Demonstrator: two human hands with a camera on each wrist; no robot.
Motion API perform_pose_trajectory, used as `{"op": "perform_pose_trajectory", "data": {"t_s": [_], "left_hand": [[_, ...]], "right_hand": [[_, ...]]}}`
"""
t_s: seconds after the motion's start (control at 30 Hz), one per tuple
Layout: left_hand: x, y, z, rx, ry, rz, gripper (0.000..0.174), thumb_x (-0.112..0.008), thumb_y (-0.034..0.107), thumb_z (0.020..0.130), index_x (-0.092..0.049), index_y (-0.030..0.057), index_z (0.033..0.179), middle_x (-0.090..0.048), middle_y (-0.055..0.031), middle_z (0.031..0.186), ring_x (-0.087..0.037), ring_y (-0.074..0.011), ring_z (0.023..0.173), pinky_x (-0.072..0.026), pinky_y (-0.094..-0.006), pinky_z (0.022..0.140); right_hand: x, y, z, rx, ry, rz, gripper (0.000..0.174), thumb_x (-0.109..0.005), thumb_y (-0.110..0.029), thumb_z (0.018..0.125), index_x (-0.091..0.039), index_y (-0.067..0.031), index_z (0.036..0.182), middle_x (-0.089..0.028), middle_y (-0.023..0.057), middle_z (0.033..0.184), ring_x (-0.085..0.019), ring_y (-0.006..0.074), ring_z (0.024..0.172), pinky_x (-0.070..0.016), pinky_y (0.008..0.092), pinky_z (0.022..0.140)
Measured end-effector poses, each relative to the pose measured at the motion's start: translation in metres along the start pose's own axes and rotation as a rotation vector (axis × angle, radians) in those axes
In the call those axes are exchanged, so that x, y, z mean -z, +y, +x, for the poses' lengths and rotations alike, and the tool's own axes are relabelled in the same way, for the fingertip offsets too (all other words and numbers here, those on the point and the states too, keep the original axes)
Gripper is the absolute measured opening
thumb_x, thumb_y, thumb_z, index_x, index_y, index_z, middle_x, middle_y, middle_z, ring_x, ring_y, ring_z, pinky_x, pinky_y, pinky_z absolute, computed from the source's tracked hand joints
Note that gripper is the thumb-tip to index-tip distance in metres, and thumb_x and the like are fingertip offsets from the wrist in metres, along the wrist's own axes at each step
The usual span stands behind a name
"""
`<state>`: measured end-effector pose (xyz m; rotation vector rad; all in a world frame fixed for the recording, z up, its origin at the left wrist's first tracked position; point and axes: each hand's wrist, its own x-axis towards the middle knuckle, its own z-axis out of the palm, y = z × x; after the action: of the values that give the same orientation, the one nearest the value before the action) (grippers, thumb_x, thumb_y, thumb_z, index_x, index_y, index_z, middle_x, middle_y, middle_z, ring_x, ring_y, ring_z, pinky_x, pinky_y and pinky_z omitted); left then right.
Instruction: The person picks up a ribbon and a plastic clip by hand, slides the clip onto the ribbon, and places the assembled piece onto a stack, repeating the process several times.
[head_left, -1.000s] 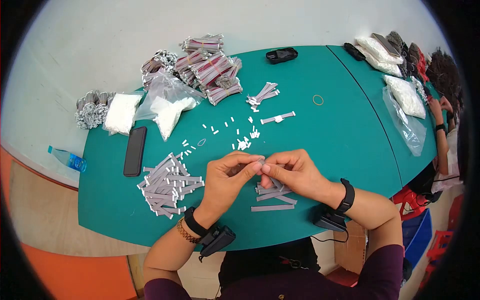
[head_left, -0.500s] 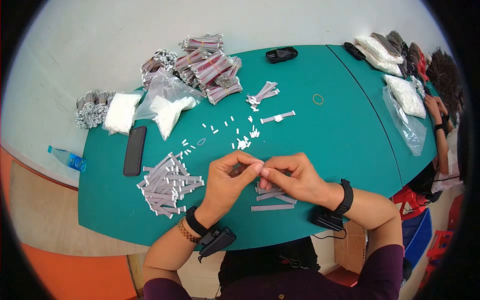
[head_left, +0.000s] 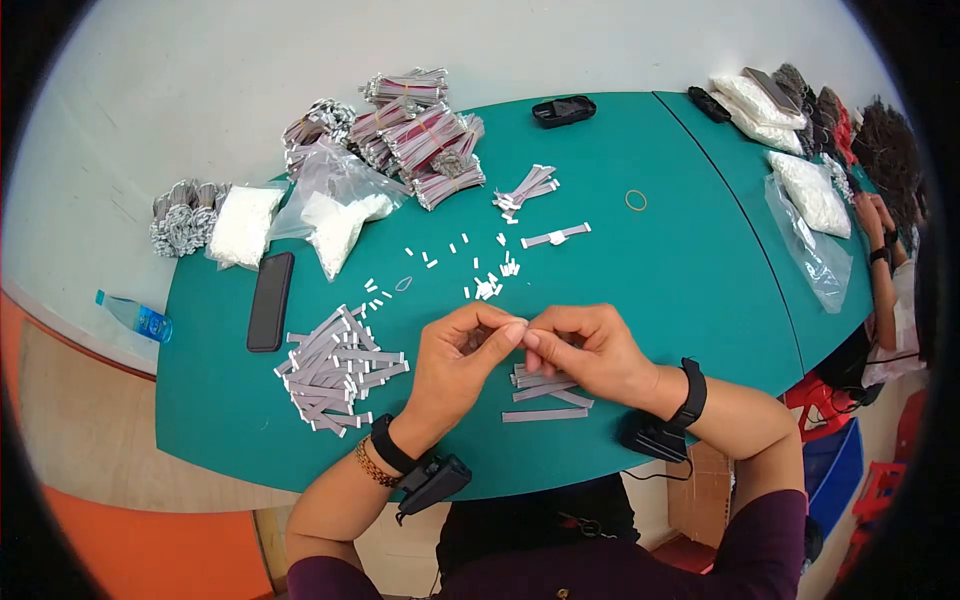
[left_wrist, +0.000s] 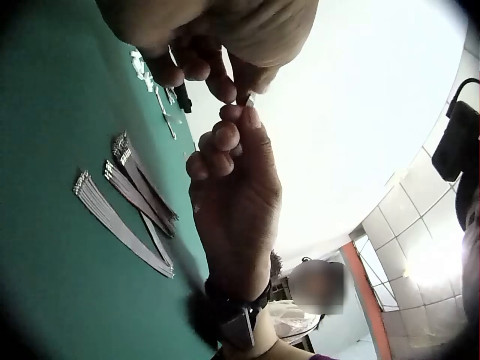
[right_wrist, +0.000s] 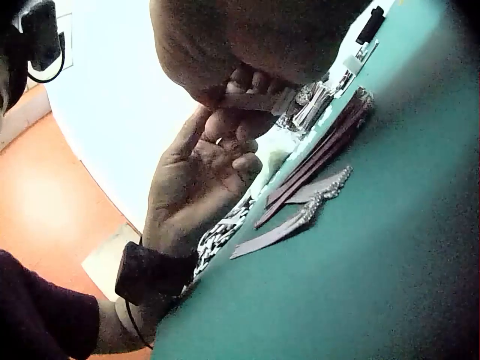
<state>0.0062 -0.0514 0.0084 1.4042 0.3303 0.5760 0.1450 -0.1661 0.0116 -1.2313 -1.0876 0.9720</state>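
In the head view my left hand (head_left: 455, 355) and right hand (head_left: 590, 350) meet at their fingertips over the table's near middle. My right hand holds a grey flat ribbon cable (right_wrist: 251, 100), which runs under its fingers in the right wrist view. Between the touching fingertips, a small white plastic piece (left_wrist: 250, 99) shows in the left wrist view, pinched by my left thumb and finger. The fingers hide most of both parts. Below the right hand lie neat ribbon cables (head_left: 545, 414); left of the left hand is a loose heap of cables (head_left: 335, 372) with white ends.
Loose white pieces (head_left: 487, 288) are scattered beyond the hands, near a single cable (head_left: 556, 236) and a small cable pile (head_left: 525, 190). A phone (head_left: 270, 302), bags of white pieces (head_left: 335, 230) and cable bundles (head_left: 425, 140) stand far left. Another person's arm (head_left: 884, 285) is at right.
The grey cable showing below my right fingers a second ago is now hidden. The fingertips stay together with only slight shifts; the things on the table have not moved.
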Motion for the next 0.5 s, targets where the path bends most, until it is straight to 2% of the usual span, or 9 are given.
{"op": "perform_pose_trajectory", "data": {"t_s": [0.2,0.3,0.5], "left_hand": [[0.003,0.006,0.002,-0.034,-0.029,0.052,0.014,-0.061,0.011,0.088,-0.062,-0.0027,0.090,-0.063,-0.0055,0.087,-0.058,-0.0090,0.080,-0.0466,-0.0228,0.072],[0.003,0.000,0.002,-0.051,-0.040,0.034,0.013,-0.061,0.011,0.088,-0.063,-0.0018,0.088,-0.063,-0.0043,0.085,-0.057,-0.0089,0.078,-0.0459,-0.0223,0.070],[0.006,-0.005,0.004,-0.130,-0.044,0.182,0.010,-0.061,0.011,0.088,-0.065,0.0012,0.087,-0.061,-0.0014,0.082,-0.053,-0.0056,0.073,-0.0418,-0.0200,0.064]], "right_hand": [[0.002,-0.001,0.002,-0.051,-0.004,0.063,0.021,-0.054,-0.017,0.093,-0.063,-0.0013,0.082,-0.060,-0.0010,0.068,-0.049,0.0031,0.059,-0.0407,0.0190,0.052],[0.002,0.000,0.001,-0.039,-0.001,0.041,0.021,-0.054,-0.017,0.092,-0.063,-0.0010,0.081,-0.060,-0.0010,0.068,-0.049,0.0028,0.058,-0.0399,0.0191,0.052],[0.003,-0.003,0.000,0.029,-0.040,-0.098,0.020,-0.055,-0.015,0.091,-0.063,-0.0002,0.080,-0.059,-0.0009,0.066,-0.047,0.0025,0.058,-0.0379,0.0194,0.051]]}}
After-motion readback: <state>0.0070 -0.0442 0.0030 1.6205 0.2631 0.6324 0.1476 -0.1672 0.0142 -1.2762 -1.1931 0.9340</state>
